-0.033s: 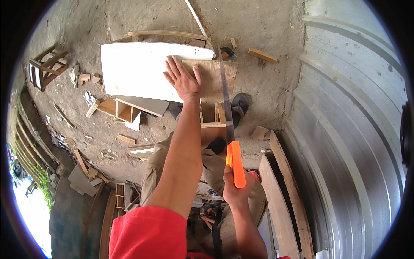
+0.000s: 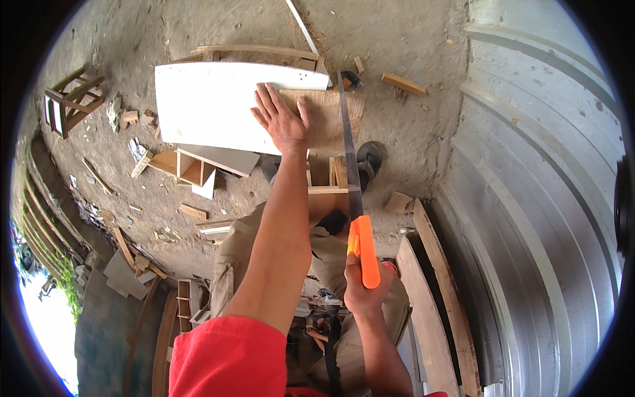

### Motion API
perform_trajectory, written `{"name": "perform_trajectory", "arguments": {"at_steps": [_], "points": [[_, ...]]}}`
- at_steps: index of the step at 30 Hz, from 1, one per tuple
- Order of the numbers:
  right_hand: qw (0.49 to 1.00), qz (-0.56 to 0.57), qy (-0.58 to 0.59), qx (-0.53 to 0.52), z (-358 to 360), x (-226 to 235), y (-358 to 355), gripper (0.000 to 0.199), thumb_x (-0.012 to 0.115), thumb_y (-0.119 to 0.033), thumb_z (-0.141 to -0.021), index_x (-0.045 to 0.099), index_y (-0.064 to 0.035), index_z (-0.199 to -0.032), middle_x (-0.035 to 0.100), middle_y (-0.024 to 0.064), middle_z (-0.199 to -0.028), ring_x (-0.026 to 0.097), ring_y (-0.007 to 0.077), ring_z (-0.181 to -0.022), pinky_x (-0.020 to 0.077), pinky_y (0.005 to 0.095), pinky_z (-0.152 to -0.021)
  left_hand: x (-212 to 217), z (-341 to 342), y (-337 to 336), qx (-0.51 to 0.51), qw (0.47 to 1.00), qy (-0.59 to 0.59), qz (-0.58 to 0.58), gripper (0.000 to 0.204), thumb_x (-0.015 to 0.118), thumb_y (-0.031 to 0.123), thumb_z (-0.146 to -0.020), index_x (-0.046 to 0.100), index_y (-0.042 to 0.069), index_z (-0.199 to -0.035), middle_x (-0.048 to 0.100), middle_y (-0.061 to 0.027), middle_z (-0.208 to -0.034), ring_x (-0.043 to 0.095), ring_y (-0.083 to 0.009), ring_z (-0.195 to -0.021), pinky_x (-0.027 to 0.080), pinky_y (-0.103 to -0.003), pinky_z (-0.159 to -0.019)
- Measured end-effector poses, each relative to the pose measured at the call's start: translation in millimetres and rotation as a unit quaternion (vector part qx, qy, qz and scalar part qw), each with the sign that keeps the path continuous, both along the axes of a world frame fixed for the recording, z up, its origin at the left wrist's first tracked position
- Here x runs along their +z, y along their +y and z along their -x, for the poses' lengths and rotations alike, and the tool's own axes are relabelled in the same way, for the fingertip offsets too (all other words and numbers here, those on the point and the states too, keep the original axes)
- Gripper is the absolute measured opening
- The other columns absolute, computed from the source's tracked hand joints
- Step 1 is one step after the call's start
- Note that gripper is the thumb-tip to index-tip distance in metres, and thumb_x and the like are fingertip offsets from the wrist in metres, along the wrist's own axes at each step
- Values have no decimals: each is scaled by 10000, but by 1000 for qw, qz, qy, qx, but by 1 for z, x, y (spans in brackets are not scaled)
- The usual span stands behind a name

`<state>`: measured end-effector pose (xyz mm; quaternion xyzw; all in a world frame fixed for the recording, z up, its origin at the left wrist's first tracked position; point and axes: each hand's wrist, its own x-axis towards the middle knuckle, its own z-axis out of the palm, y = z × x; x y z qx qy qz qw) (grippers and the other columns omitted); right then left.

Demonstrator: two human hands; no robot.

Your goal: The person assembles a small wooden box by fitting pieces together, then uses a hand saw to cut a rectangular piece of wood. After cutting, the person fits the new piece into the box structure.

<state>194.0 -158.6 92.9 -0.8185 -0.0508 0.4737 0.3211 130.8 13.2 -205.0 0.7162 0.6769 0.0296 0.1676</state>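
Observation:
My left hand [image 2: 281,119] lies flat with its fingers spread, pressing on a white board [image 2: 205,106] and the edge of a brown wooden plank [image 2: 324,122] beside it. The thumb reaches over the plank. My right hand [image 2: 364,291] is wrapped round the orange handle [image 2: 368,255] of a handsaw [image 2: 352,159]. Its long metal blade points away from me and lies across the plank near the right end. Whether the teeth have cut into the wood cannot be made out. Under the plank, a wooden frame [image 2: 327,190] shows between my feet.
A corrugated metal wall [image 2: 529,185] runs along the right, with long boards [image 2: 430,317] leaning beside it. A wood block [image 2: 403,84] lies beyond the plank. At left are a small wooden stool [image 2: 74,102], an open wooden box [image 2: 192,169] and scattered offcuts.
The saw blade's far end has shifted very slightly to the right. My left hand stays in place on the board.

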Motion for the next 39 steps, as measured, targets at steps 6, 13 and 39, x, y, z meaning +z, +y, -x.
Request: {"name": "perform_trajectory", "arguments": {"at_steps": [6, 13, 39], "points": [[999, -1, 40, -34, -15, 1, -5, 203, 647, -26, -860, 538, 3, -690, 469, 0, -558, 435, 47, -526, 360, 278, -469, -2, -4, -1, -6, 1000, -1, -11, 783, 392, 494, -969, 168, 3, -1537, 138, -181, -1616, 80, -320, -1511, 25, -509, -1216], [991, -55, -89, 86, 1, -14, -19, 243, 659, -18, -832, 514, -4, -637, 479, 59, -519, 445, 104, -445, 372, 306, -442, 1, -1, -4, 8, 1000, -8, 10, 787, 402, 476, -956, 162, 11, -1544, 117, -165, -1627, 65, -309, -1515, 5, -498, -1220], [963, -225, -146, 22, 70, -115, -86, 240, 644, -108, -894, 544, 10, -710, 472, 16, -532, 438, 58, -512, 361, 291, -480, -3, -3, -10, -11, 996, -50, -76, 680, 339, 449, -1019, 220, 21, -1534, 190, -133, -1620, 119, -250, -1513, 28, -512, -1217]]}}
